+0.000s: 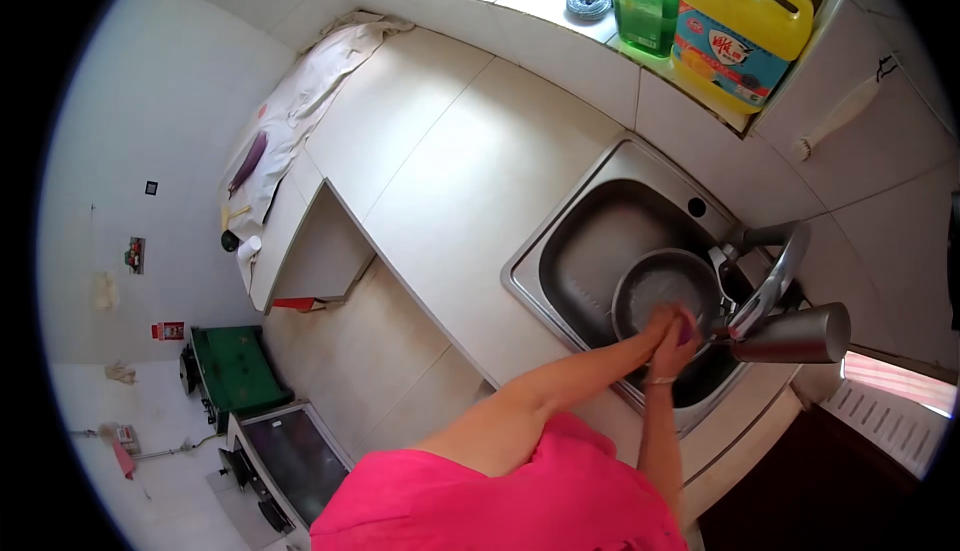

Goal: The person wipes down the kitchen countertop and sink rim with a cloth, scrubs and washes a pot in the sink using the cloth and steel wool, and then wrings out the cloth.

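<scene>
My left hand (661, 318) and my right hand (675, 354) are pressed together over the near side of a round metal basin (628, 296) in the steel sink (575, 251). A small purple thing (686, 329) shows between them, with my right hand closed around it; its kind is hard to make out. The fingers of my left hand are slightly blurred and partly hidden against the right. The basin appears to hold water. A bracelet circles my right wrist.
A curved chrome faucet (785, 276) and a grey metal cylinder (800, 336) stand right of the hands. On the sill are a yellow jug (740, 31), a green bottle (643, 1) and a steel scourer (589, 3). An eggplant (248, 163) lies on a cloth at far left.
</scene>
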{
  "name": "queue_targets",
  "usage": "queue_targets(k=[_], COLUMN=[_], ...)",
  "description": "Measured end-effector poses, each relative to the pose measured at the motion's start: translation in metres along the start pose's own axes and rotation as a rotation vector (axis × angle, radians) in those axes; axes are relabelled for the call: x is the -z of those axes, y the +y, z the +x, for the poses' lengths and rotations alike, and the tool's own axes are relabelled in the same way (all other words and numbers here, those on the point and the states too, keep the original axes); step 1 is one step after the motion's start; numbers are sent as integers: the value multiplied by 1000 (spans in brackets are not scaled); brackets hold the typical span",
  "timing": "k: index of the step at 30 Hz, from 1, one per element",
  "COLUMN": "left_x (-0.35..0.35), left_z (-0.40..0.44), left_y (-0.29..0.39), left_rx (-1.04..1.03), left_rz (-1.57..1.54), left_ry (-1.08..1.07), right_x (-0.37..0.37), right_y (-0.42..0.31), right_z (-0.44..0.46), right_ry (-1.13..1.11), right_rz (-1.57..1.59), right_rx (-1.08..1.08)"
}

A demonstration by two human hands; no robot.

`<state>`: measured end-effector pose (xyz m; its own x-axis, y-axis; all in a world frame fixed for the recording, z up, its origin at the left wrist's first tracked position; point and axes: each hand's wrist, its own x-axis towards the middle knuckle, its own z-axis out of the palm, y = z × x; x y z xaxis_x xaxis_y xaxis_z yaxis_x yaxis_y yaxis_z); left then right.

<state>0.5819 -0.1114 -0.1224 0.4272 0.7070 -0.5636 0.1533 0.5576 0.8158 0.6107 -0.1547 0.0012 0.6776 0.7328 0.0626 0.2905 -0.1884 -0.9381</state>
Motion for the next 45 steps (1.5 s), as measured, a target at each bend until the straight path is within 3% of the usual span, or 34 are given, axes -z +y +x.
queue_targets(k=[1,2,3,4,6,7,9,11,13,15,17,18,19,21,22,24,26,27,30,31,33,36,37,39,40,41,42,43,44,45], left_x=[-12,-19,-25,-23,-21,-18,-1,13,-6,-20,-20,-24,-23,-9,-5,3,-14,-18,-19,-15,1,2,-4,-14,-19,-22,-17,-14,-12,-9], left_z=[-28,-48,-49,-54,-67,-49,-18,-23,-30,-62,-65,-65,-52,26,16,-10,-15,-35,-72,-61,-28,17,2,-47,-69,-80,-54,-47,-37,-51], left_y=[39,64,55,67,106,92,64,103,92,107,113,112,86,1,18,61,26,55,135,133,106,44,60,88,111,128,77,76,63,108], left_rx=[136,275,107,109,113,287,27,231,145,130,232,285,73,-9,3,27,-277,-96,337,203,-68,-401,-342,-216,16,263,62,256,94,57], left_rz=[-61,-120,-22,-35,-71,-212,99,-202,60,-77,-108,-132,-48,197,206,223,471,297,-10,196,606,726,731,739,354,-15,218,137,349,181], left_ry=[57,110,56,62,65,63,171,100,132,118,134,138,141,87,109,152,241,201,135,88,-10,119,114,53,48,41,-54,-44,94,57], right_x=[4,14,18,16,12,9,12,7,3,22,18,19,17,14,12,7,4,4,11,6,2,2,6,17,20,18,30,27,23,27], right_y=[3,73,135,134,113,72,-67,-66,-32,34,57,60,61,-41,-79,-58,-2,26,54,49,-37,-79,-79,24,54,128,83,23,43,-7], right_z=[17,38,52,51,43,25,-1,-4,9,47,50,41,35,11,-1,-5,19,35,42,30,4,0,4,27,39,36,35,31,14,7], right_ry=[13,-6,-22,-32,-48,-133,-191,-194,-153,-159,-160,-156,-152,-143,-137,-138,-86,29,31,25,68,89,101,-64,-59,16,4,-18,-89,-181], right_rz=[203,57,-86,35,267,391,178,148,168,472,616,600,582,474,420,296,198,298,699,596,520,384,331,374,344,547,338,136,175,164], right_rx=[-251,-307,-360,-366,-371,-321,-189,-148,-130,-568,-712,-638,-566,-451,-396,-281,-279,-491,-567,-352,-279,-227,-220,-448,-325,-522,-498,-474,-226,-561])
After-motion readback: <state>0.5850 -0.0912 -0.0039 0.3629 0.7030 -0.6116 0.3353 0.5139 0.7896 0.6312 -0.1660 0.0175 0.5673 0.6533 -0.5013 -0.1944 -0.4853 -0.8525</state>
